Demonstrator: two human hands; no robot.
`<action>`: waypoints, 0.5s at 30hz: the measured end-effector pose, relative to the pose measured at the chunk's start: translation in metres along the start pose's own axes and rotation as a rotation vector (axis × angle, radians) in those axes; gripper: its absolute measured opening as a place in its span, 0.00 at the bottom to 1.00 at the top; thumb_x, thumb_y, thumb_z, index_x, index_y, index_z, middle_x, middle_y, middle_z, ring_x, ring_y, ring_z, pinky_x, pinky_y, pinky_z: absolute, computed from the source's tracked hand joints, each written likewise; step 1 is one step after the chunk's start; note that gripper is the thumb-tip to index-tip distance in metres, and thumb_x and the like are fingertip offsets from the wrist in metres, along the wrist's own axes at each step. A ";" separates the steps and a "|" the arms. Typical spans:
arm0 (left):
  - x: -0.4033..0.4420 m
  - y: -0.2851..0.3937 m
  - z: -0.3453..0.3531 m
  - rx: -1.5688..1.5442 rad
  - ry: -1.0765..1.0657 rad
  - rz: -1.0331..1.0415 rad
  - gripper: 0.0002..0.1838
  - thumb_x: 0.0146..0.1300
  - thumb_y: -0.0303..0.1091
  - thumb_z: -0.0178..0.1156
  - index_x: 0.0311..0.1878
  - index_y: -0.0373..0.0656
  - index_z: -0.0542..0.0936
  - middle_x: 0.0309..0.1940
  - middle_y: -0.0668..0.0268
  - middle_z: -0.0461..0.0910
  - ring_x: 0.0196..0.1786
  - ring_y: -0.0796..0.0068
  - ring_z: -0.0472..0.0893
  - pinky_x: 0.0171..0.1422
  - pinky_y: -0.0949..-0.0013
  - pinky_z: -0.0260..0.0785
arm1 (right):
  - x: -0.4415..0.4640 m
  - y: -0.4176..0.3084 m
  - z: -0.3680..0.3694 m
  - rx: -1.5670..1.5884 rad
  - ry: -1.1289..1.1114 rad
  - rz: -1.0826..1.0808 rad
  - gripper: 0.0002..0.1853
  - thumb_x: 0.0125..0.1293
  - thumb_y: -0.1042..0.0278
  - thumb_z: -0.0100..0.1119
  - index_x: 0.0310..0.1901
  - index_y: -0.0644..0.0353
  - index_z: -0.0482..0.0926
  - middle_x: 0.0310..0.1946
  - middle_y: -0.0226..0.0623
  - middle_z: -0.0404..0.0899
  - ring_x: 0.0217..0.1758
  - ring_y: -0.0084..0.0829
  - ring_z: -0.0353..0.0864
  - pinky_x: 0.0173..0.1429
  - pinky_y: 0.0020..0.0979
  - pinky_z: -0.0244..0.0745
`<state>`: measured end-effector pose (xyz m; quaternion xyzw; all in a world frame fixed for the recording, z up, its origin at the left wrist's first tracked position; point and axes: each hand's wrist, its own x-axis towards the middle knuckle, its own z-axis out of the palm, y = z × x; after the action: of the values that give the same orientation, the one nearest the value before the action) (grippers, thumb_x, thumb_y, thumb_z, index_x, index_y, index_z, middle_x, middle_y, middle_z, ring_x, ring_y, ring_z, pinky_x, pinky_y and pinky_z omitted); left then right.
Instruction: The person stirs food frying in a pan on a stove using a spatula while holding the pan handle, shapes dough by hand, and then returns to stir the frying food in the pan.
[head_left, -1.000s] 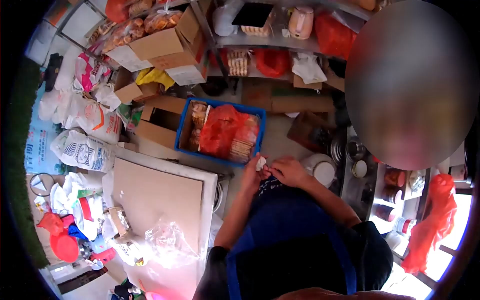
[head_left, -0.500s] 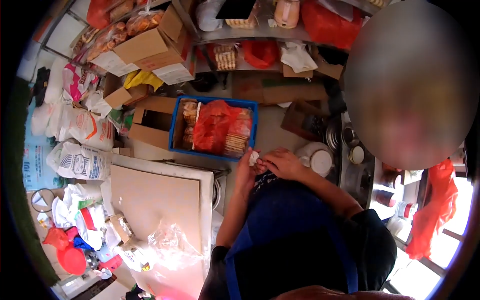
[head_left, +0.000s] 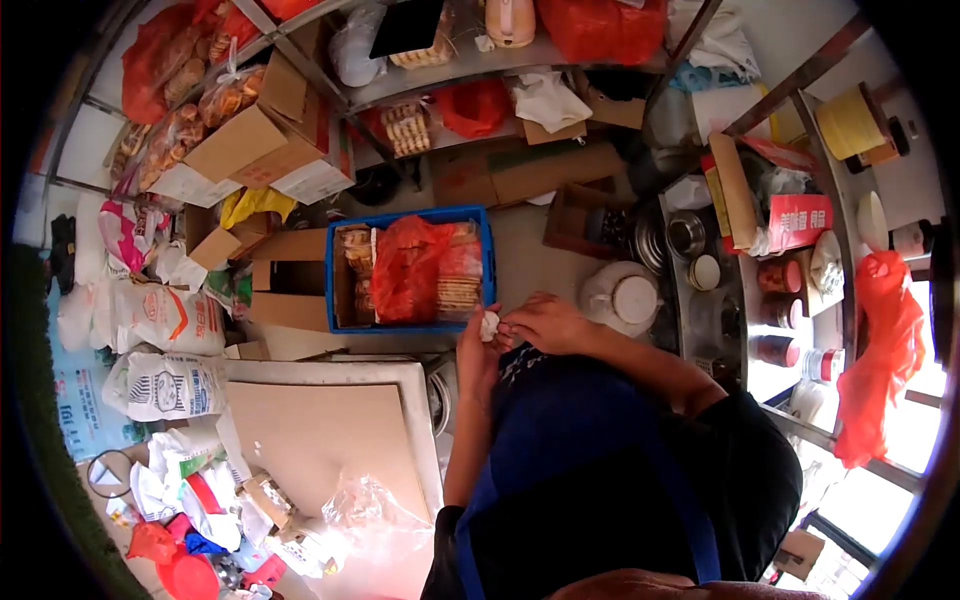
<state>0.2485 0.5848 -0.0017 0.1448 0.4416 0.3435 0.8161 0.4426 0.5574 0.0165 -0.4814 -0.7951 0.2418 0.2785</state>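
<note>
Where the flat, matte beige board [head_left: 325, 430] lies at left, edges are straight; next, a blue rectangular plastic crate [head_left: 488, 255] with a crinkly translucent red plastic bag [head_left: 408, 268] inside, just beyond the hands. Left hand [head_left: 477, 347]: fingers closed on a small crumpled white wad [head_left: 489, 326], paper or cloth unclear, roundish, no clear long axis. Wad sits just left of the right fingertips. Right hand [head_left: 548, 324]: fingers bent toward it, grip can't tell. Rightmost: rounded white lidded container [head_left: 598, 298], smooth, near.
</note>
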 end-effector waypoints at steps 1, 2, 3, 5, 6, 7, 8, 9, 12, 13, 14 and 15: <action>0.000 0.000 0.001 0.013 0.001 0.008 0.25 0.79 0.52 0.51 0.59 0.38 0.79 0.28 0.66 0.82 0.26 0.72 0.80 0.33 0.70 0.70 | -0.001 0.002 0.001 0.000 -0.001 -0.001 0.10 0.68 0.64 0.60 0.49 0.51 0.82 0.35 0.42 0.85 0.43 0.47 0.84 0.54 0.46 0.77; 0.000 0.000 0.001 0.025 0.002 0.016 0.25 0.79 0.53 0.51 0.59 0.38 0.79 0.28 0.65 0.83 0.26 0.72 0.80 0.33 0.70 0.70 | -0.003 0.004 0.002 0.004 0.032 -0.024 0.10 0.68 0.65 0.60 0.49 0.51 0.83 0.35 0.42 0.85 0.43 0.47 0.84 0.54 0.46 0.77; -0.001 -0.001 0.002 0.025 0.001 0.015 0.25 0.79 0.53 0.51 0.59 0.38 0.79 0.28 0.65 0.83 0.26 0.72 0.80 0.33 0.70 0.70 | -0.004 0.006 0.003 0.007 0.066 -0.047 0.10 0.68 0.66 0.60 0.49 0.50 0.83 0.35 0.42 0.85 0.43 0.47 0.84 0.54 0.46 0.77; -0.005 0.001 0.006 0.089 0.012 0.031 0.25 0.79 0.52 0.50 0.59 0.37 0.78 0.30 0.64 0.84 0.26 0.72 0.80 0.33 0.70 0.70 | -0.009 0.010 0.007 -0.021 0.049 -0.024 0.10 0.67 0.67 0.59 0.49 0.50 0.83 0.35 0.42 0.85 0.43 0.47 0.84 0.54 0.47 0.77; -0.005 0.000 0.006 0.095 0.010 0.024 0.25 0.79 0.52 0.50 0.59 0.37 0.78 0.30 0.64 0.84 0.26 0.72 0.80 0.33 0.70 0.70 | -0.012 0.012 0.008 -0.048 0.031 -0.002 0.11 0.67 0.68 0.59 0.49 0.49 0.83 0.35 0.42 0.85 0.43 0.47 0.84 0.55 0.47 0.77; -0.004 -0.002 0.005 0.077 0.013 0.031 0.25 0.79 0.51 0.51 0.59 0.36 0.78 0.31 0.63 0.85 0.25 0.73 0.81 0.31 0.72 0.71 | -0.012 0.010 0.006 -0.047 0.036 0.009 0.11 0.67 0.68 0.59 0.49 0.49 0.83 0.35 0.42 0.85 0.43 0.47 0.84 0.55 0.47 0.77; -0.004 -0.004 0.006 0.059 0.015 0.037 0.25 0.78 0.51 0.51 0.59 0.35 0.78 0.31 0.62 0.85 0.25 0.73 0.81 0.30 0.74 0.71 | -0.012 0.009 0.004 -0.039 0.022 0.014 0.11 0.66 0.68 0.59 0.49 0.49 0.84 0.36 0.42 0.85 0.43 0.47 0.84 0.55 0.47 0.77; -0.003 -0.005 0.006 0.066 0.009 0.029 0.25 0.78 0.51 0.51 0.59 0.35 0.78 0.31 0.62 0.85 0.25 0.73 0.81 0.30 0.74 0.71 | -0.011 0.008 0.001 -0.032 0.007 0.016 0.11 0.65 0.69 0.59 0.49 0.49 0.84 0.37 0.42 0.85 0.44 0.47 0.84 0.56 0.47 0.77; -0.002 -0.005 0.005 0.081 0.033 0.037 0.26 0.78 0.51 0.52 0.59 0.35 0.78 0.32 0.61 0.85 0.25 0.73 0.82 0.30 0.73 0.71 | -0.007 0.004 -0.004 -0.046 0.047 -0.010 0.11 0.61 0.72 0.63 0.45 0.51 0.86 0.34 0.38 0.85 0.43 0.41 0.84 0.56 0.41 0.77; -0.001 -0.004 0.004 0.085 0.029 0.031 0.26 0.78 0.52 0.52 0.59 0.35 0.78 0.32 0.61 0.86 0.25 0.73 0.82 0.30 0.73 0.70 | -0.007 0.005 -0.003 -0.044 0.047 -0.011 0.11 0.61 0.72 0.63 0.45 0.51 0.86 0.34 0.38 0.85 0.43 0.41 0.84 0.56 0.41 0.77; -0.001 -0.004 0.004 0.088 0.026 0.025 0.26 0.78 0.52 0.52 0.58 0.35 0.79 0.32 0.61 0.86 0.25 0.73 0.82 0.30 0.73 0.70 | -0.007 0.007 -0.001 -0.013 0.017 0.002 0.12 0.62 0.72 0.61 0.46 0.50 0.86 0.37 0.40 0.85 0.45 0.43 0.84 0.59 0.43 0.76; -0.001 -0.004 0.004 0.088 0.027 0.025 0.26 0.78 0.52 0.52 0.58 0.35 0.79 0.32 0.61 0.86 0.25 0.73 0.82 0.30 0.73 0.70 | -0.008 0.008 0.000 0.016 -0.014 0.015 0.12 0.63 0.71 0.58 0.47 0.49 0.85 0.39 0.41 0.86 0.48 0.46 0.84 0.62 0.46 0.75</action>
<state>0.2526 0.5815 -0.0007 0.1814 0.4656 0.3356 0.7986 0.4507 0.5540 0.0095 -0.4835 -0.7914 0.2538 0.2749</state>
